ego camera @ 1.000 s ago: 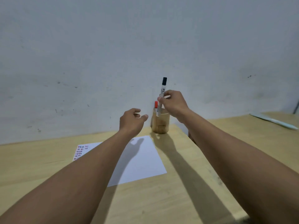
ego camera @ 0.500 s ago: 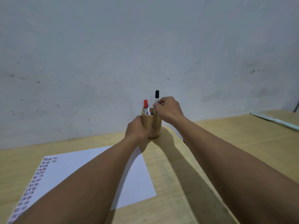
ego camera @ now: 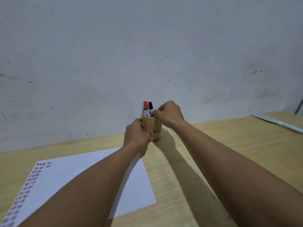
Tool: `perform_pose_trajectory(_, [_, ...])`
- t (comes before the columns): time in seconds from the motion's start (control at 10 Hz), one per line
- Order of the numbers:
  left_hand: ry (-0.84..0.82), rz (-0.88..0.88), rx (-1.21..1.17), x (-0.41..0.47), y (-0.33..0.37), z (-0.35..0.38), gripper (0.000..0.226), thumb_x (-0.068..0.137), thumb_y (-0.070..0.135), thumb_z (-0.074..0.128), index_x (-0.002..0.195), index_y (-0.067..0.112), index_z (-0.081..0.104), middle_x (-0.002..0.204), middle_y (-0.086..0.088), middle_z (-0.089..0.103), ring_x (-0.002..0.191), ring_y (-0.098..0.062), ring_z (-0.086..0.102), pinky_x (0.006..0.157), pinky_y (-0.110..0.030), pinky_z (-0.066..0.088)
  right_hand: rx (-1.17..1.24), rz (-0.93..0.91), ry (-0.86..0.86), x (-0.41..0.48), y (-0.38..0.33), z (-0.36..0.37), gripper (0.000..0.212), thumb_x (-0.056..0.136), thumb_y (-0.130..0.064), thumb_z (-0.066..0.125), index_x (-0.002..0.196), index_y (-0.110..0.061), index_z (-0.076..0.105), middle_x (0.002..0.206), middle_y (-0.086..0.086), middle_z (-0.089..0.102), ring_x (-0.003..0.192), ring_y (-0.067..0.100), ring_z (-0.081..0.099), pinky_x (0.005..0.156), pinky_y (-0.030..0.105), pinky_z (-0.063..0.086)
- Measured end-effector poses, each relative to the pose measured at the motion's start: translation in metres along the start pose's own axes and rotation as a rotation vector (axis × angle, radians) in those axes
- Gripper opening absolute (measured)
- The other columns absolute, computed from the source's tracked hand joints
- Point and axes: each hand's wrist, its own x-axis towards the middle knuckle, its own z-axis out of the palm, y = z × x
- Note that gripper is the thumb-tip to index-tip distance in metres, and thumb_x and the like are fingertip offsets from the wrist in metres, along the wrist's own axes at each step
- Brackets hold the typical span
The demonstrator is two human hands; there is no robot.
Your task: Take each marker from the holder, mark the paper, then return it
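A: Where are the markers sitting?
B: All three are standing in the holder [ego camera: 151,128] at center frame, caps up. Red-capped marker [ego camera: 145,107] on the left, black-capped marker [ego camera: 150,107] on the right, blue-capped marker [ego camera: 148,108] peeking out between and behind them.

A: Holder?
B: Round wooden cup, standing upright on the desk [ego camera: 229,153], close to the wall [ego camera: 147,46].

A: Right hand?
B: Right hand [ego camera: 168,114] is sitting at the holder's upper right rim. Grip is narrow, fingertips [ego camera: 155,113] pinching the black-capped marker's barrel just above the rim.

A: Left hand?
B: Left hand [ego camera: 136,135] is wrapping the holder's left side. Grip is closed around the cup wall, thumb lying across the front.

A: Paper?
B: White paper [ego camera: 131,185] is lying flat on the desk at lower left of the frame, near the holder but not touching it. Rows of small red, blue and dark marks [ego camera: 32,177] are running down its left edge. The left forearm is crossing over it.

A: Anything else?
B: A pale, long flat object [ego camera: 277,122] is lying on the desk at the right edge of the frame, well apart. Can't tell what it is.
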Motion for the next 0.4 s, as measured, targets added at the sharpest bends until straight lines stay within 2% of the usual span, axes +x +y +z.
perform_pose_trajectory(0.1, [0.018,0.000,0.023,0.001,0.000,0.003,0.056,0.077,0.019,0.074,0.131,0.017,0.059,0.118,-0.005,0.070,0.104,-0.025,0.068,0.089,-0.041,0.057,-0.021,-0.016,0.009,-0.001,0.001,0.001,0.031,0.096,-0.024,0.067,0.085,0.004,0.077,0.071,0.012,0.063,0.062,0.023,0.052,0.056,0.028,0.039])
perform_pose_trajectory(0.2, [0.009,-0.022,0.029,-0.001,0.002,0.005,0.054,0.078,0.020,0.072,0.130,0.016,0.058,0.119,-0.007,0.070,0.102,-0.027,0.067,0.085,-0.039,0.057,-0.021,-0.033,-0.012,-0.008,-0.002,-0.001,0.022,0.097,-0.020,0.065,0.092,-0.004,0.079,0.082,0.010,0.070,0.071,0.022,0.059,0.054,0.025,0.040])
perform_pose_trajectory(0.3, [0.011,-0.041,0.041,-0.004,0.006,0.000,0.058,0.082,0.024,0.073,0.134,0.008,0.053,0.127,-0.011,0.064,0.111,-0.031,0.062,0.080,-0.033,0.049,0.016,-0.067,0.003,-0.020,-0.011,-0.005,0.021,0.097,-0.019,0.064,0.109,-0.008,0.077,0.102,0.008,0.073,0.082,0.018,0.060,0.058,0.023,0.041])
perform_pose_trajectory(0.4, [0.056,-0.084,0.056,-0.022,0.010,-0.016,0.069,0.085,0.026,0.071,0.145,0.006,0.044,0.141,-0.013,0.057,0.129,-0.029,0.054,0.095,-0.034,0.047,0.100,-0.073,0.027,-0.038,-0.014,-0.021,0.027,0.096,-0.012,0.060,0.118,-0.012,0.075,0.105,0.004,0.071,0.086,0.019,0.064,0.063,0.024,0.046])
